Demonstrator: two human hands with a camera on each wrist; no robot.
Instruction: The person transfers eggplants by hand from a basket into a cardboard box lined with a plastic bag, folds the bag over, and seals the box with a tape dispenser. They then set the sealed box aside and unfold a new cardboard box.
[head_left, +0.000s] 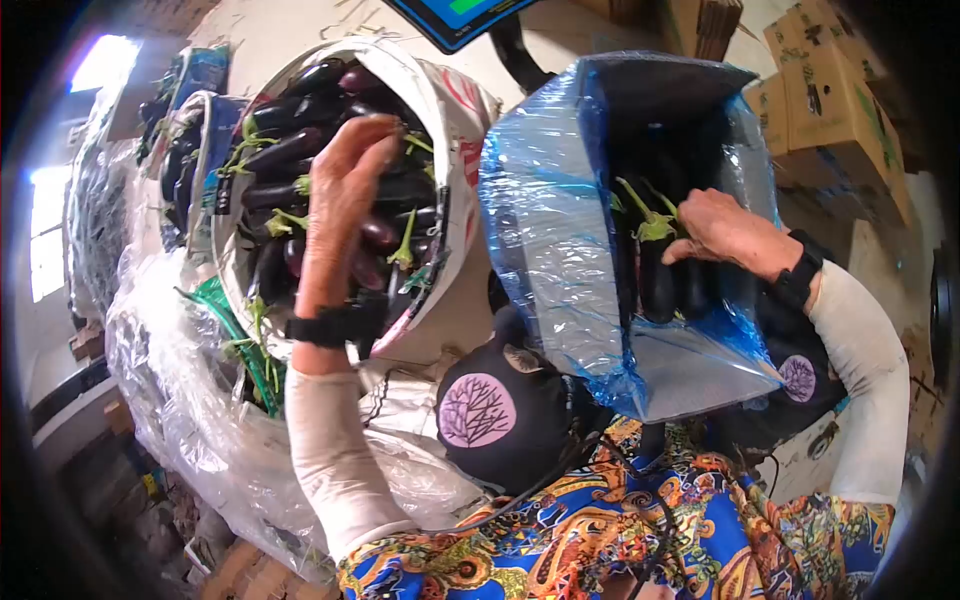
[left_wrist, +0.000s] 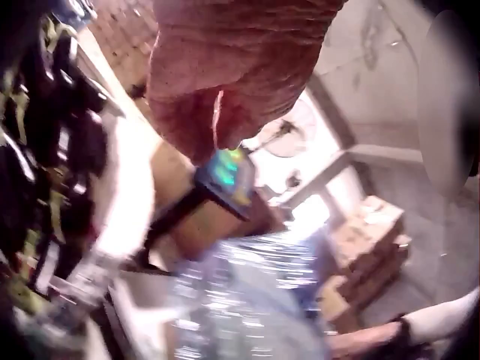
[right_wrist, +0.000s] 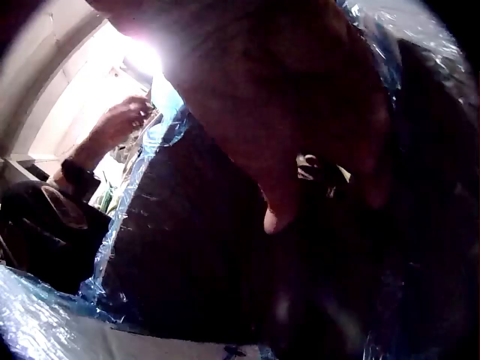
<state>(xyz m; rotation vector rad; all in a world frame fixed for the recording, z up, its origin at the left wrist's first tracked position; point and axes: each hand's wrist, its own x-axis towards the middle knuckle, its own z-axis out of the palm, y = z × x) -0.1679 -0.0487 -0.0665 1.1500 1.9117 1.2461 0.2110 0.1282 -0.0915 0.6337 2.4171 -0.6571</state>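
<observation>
My left hand hangs above a round white tub filled with dark purple eggplants. Its fingers are loosely bent, and no eggplant shows in them. In the left wrist view that hand fills the top, away from the eggplants at the left. My right hand reaches into a box lined with blue plastic. Its thumb tip lies right by the green cap of an eggplant inside. The right wrist view is dark around the hand; I cannot tell whether it grips that eggplant.
A dark-framed screen stands beyond the tub and box. Cardboard boxes are stacked at the right. More bags of eggplants stand at the far left. Clear plastic sheeting lies beside the tub, near green netting.
</observation>
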